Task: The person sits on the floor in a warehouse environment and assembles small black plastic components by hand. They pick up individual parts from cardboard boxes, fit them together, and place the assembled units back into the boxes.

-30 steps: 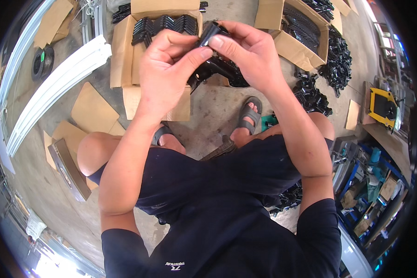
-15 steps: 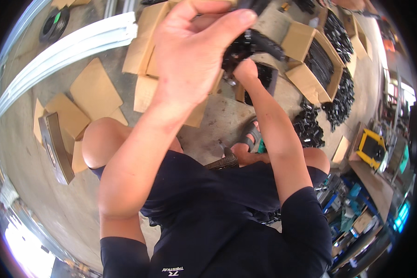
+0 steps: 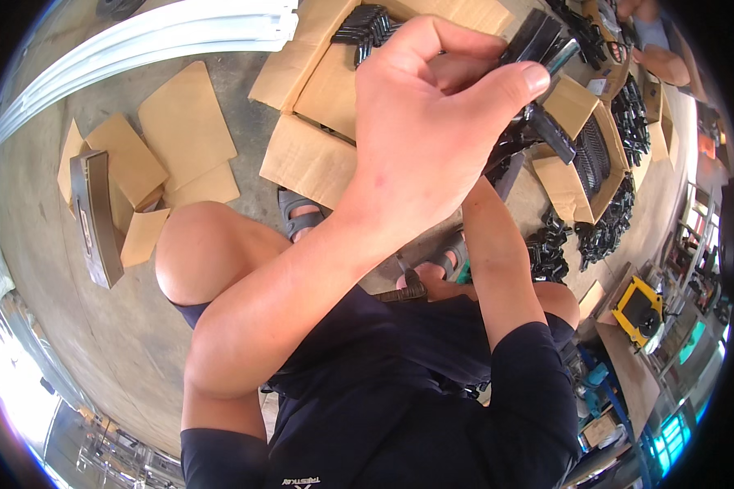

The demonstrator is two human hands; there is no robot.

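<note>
My left hand [image 3: 432, 122] is raised at the upper middle, its thumb and fingers closed on glossy black parts [image 3: 538, 49]. These are short, bar-like pieces, several together, some lying crosswise; their exact kind is unclear. My right forearm [image 3: 501, 253] reaches up from the right. Behind my left hand and the black parts, my right hand is hidden, so its fingers do not show. An open cardboard box [image 3: 326, 90] beyond my left hand holds a stack of similar black pieces [image 3: 367, 31].
Right of my hands, a cardboard box [image 3: 607, 175] holds black parts, with heaps of black parts [image 3: 607, 236] beside it. White curved strips [image 3: 155, 49] and flattened cardboard [image 3: 192, 122] lie left. Another person's arm [image 3: 662, 65] shows upper right. A yellow-framed object [image 3: 638, 312] stands right.
My left hand has moved right in the picture, still gripping the black parts. My right hand, partly seen before, is now covered. The view has shifted, bringing the cardboard box's stack into sight.
</note>
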